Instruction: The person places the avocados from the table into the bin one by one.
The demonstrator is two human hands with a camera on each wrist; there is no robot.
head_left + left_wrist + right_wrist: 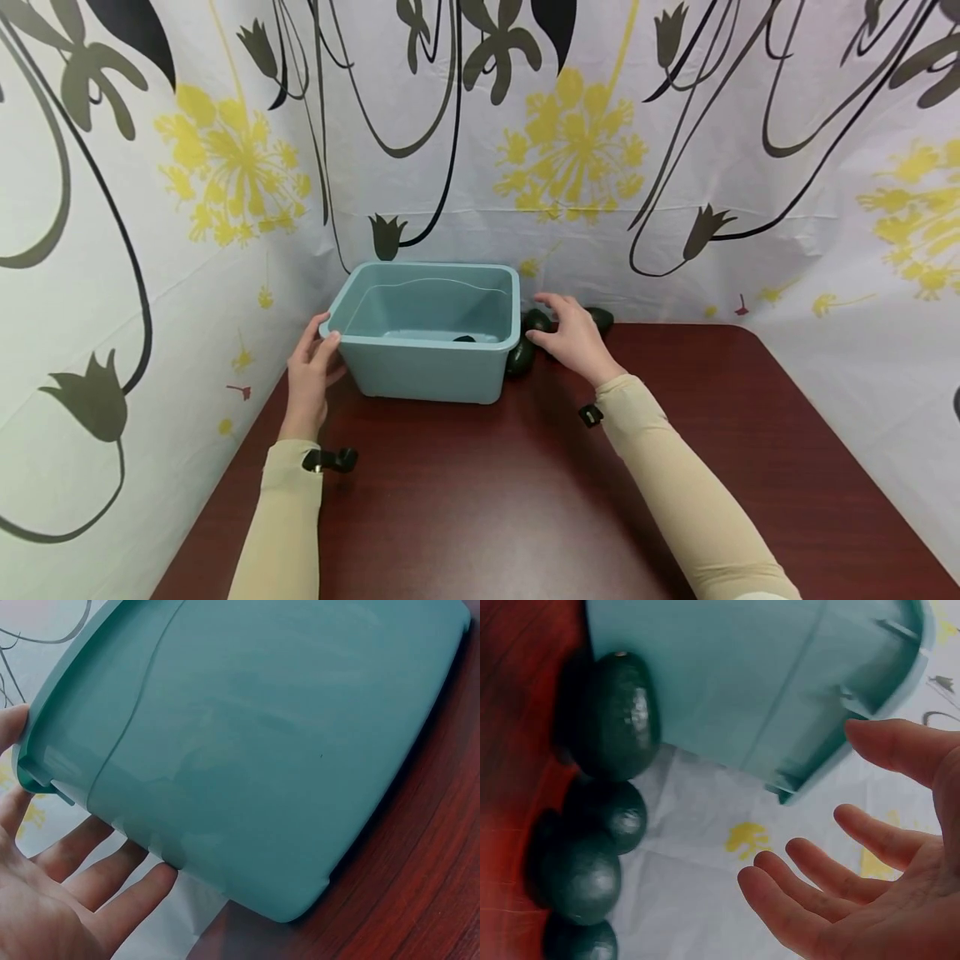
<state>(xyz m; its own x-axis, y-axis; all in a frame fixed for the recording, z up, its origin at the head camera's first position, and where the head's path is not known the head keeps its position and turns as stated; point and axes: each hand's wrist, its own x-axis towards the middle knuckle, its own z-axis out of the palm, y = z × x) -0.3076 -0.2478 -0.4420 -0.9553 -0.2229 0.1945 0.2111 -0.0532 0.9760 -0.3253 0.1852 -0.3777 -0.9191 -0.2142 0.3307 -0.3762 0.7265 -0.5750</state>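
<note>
A light blue-green plastic bin (427, 371) stands at the back left of the table. My left hand (309, 367) holds its front left corner, thumb at the rim and fingers against the side wall (262, 750). Right of the bin, my right hand (572, 337) hovers with fingers spread and thumb apart, holding nothing. Below it, several dark green avocados lie in a row; one avocado (619, 716) rests against the bin's right wall, and another avocado (600, 318) shows beyond the hand. Inside the bin, a small dark object (465, 338) is mostly hidden by the front wall.
The dark red wooden table (465, 492) reaches back to a white patterned cloth (450, 183) hanging behind it and along both sides. The bin's back is close to that cloth.
</note>
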